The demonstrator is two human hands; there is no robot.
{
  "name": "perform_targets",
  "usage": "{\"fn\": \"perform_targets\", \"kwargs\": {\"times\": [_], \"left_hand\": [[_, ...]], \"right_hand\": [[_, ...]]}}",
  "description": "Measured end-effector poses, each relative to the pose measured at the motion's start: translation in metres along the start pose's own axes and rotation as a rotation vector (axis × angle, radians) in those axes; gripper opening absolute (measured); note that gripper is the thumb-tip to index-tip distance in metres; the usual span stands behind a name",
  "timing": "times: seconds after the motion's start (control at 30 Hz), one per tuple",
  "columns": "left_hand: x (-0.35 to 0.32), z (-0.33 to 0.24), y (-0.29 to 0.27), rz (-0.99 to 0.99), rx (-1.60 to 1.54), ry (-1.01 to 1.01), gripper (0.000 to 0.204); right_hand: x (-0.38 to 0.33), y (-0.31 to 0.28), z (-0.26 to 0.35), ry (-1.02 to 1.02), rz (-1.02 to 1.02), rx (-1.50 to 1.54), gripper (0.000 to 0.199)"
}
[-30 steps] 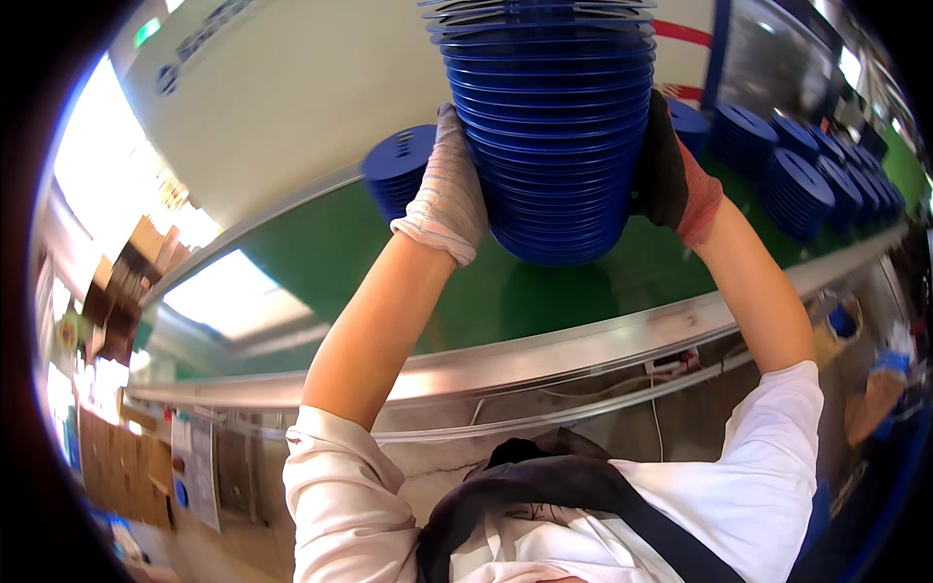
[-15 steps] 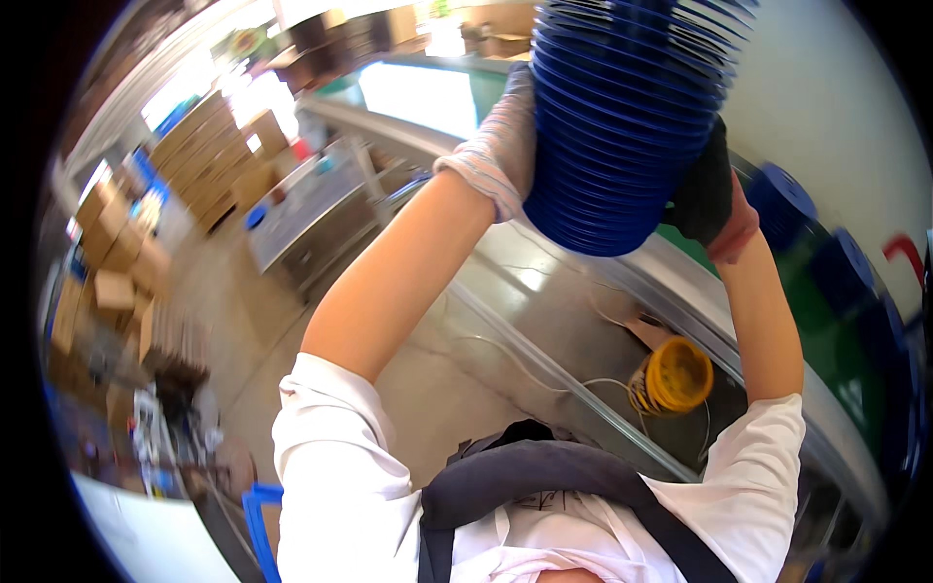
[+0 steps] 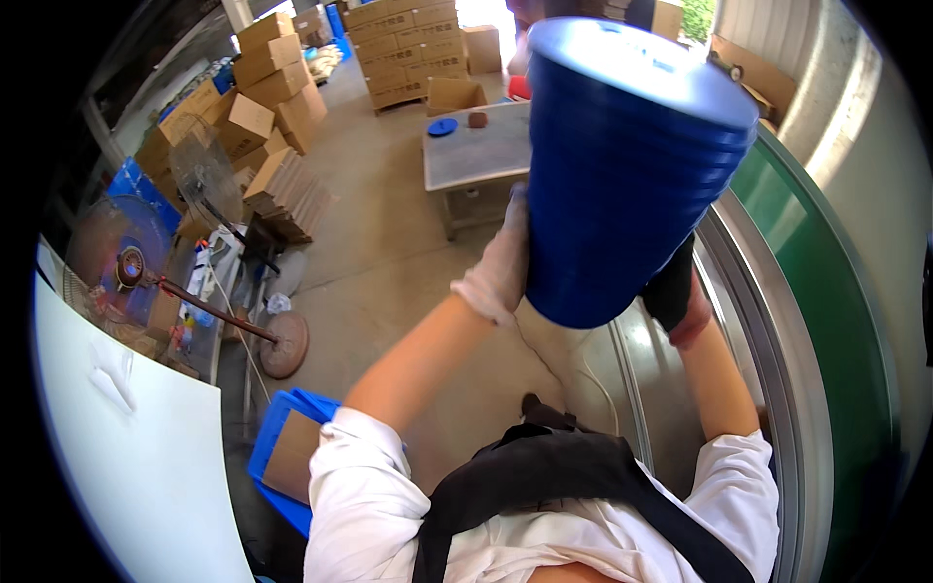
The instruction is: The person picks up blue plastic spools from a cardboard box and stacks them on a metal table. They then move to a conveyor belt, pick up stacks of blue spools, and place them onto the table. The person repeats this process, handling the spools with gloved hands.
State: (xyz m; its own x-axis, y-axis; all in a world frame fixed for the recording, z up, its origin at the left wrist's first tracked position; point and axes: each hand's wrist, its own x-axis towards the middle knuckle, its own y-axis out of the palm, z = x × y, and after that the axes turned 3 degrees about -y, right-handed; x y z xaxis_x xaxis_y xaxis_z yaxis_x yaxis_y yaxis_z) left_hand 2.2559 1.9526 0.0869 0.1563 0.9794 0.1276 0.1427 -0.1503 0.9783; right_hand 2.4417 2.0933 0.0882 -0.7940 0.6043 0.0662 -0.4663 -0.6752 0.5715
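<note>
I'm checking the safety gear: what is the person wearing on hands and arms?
The left hand wears a pale, whitish glove; the right hand wears a black glove with a reddish cuff. White short sleeves leave the forearms bare.

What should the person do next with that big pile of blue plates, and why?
Probably carry the blue stack a little further toward the grey table and lower it there. The left hand in a white glove and the right hand in a dark glove grip it from both sides up in the air, with nothing under it.
</note>
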Motion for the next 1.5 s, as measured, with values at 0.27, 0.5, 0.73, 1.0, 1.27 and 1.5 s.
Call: {"fn": "perform_targets", "kwargs": {"times": [0.27, 0.5, 0.73, 1.0, 1.27, 1.5], "left_hand": [[-0.036, -0.2, -0.075, -0.759, 0.814, 0.612, 0.072], [-0.05, -0.363, -0.16, -0.842, 0.872, 0.663, 0.08], [-0.046, -0.537, -0.226, -0.902, 1.089, 0.597, 0.067], [0.008, -0.715, -0.38, -0.78, 0.849, 0.514, 0.064], [0.128, -0.876, -0.513, -0.695, 0.849, 0.417, 0.09], [0.228, -0.971, -0.618, -0.614, 0.698, 0.253, 0.078]], "right_hand": [[0.241, 0.035, -0.153, 0.178, 0.143, 0.059, 0.048], [0.405, 0.055, -0.274, 0.333, 0.082, 0.304, 0.039], [0.549, 0.074, -0.379, 0.096, 0.132, 0.017, 0.043], [0.716, 0.054, -0.434, 0.1, 0.108, 0.032, 0.044], [0.942, 0.045, -0.444, 0.046, -0.001, 0.347, 0.045], [1.04, -0.02, -0.492, 0.044, -0.268, 0.291, 0.046]]}}
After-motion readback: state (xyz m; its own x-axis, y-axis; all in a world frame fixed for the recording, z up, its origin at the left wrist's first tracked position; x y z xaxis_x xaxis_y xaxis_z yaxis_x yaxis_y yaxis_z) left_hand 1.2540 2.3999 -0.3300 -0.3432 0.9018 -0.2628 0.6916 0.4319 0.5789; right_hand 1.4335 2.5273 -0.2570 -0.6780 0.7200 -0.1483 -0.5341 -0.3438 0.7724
